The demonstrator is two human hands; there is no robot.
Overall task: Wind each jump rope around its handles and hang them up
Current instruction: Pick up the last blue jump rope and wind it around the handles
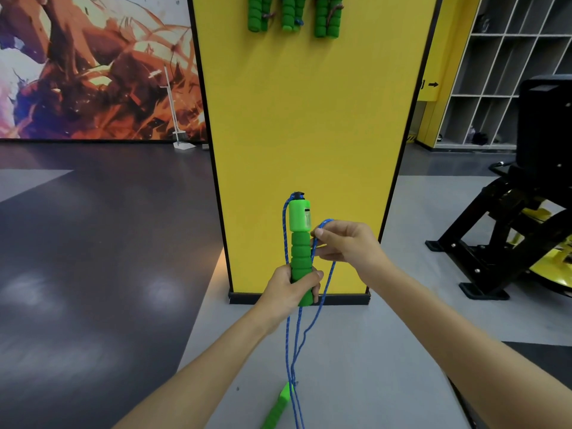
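My left hand [292, 289] grips the lower end of a green foam jump-rope handle [299, 243], held upright in front of the yellow pillar [309, 119]. Its blue rope [291, 345] runs from the handle's top cap down the left side and hangs in strands below my hands. My right hand [343, 243] pinches a loop of that rope just right of the handle. The rope's second green handle [278, 407] dangles low near the frame's bottom edge. Three wound green jump ropes [294, 13] hang high on the pillar.
A black and yellow exercise machine [520, 212] stands on the right. Grey cubby shelves [501, 72] line the far right wall. A dark floor and a painted mural [93, 66] fill the left, with a white broom [178, 119] leaning there.
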